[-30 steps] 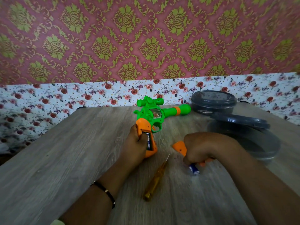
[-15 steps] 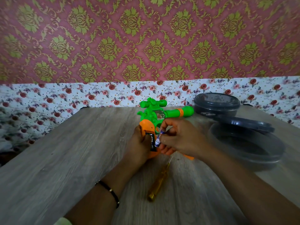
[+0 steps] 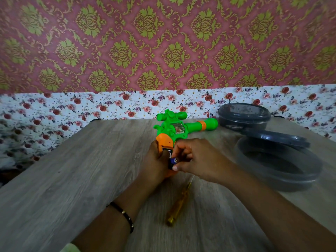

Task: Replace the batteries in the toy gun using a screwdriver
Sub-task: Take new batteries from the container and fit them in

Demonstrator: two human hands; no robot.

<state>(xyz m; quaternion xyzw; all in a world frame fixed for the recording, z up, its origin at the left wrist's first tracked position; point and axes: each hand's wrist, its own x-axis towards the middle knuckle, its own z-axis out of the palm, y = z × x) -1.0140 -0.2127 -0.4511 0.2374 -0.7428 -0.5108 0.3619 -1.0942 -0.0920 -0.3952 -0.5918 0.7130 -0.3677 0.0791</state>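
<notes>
At frame centre, we are pinching a small, slick battery (image 3: 174,160) in our right hand (image 3: 198,160) while our left hand (image 3: 156,164) is gripping the light toy gun (image 3: 174,128) by its handle.

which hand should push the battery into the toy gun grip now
Right. The right hand already pinches the battery at the open grip; the left hand is busy holding the toy gun.

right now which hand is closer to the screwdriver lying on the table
Right. The right hand sits just above the tip of the screwdriver, pinching a battery at the toy gun. The left hand grips the gun's handle, further left of the tip.
</notes>
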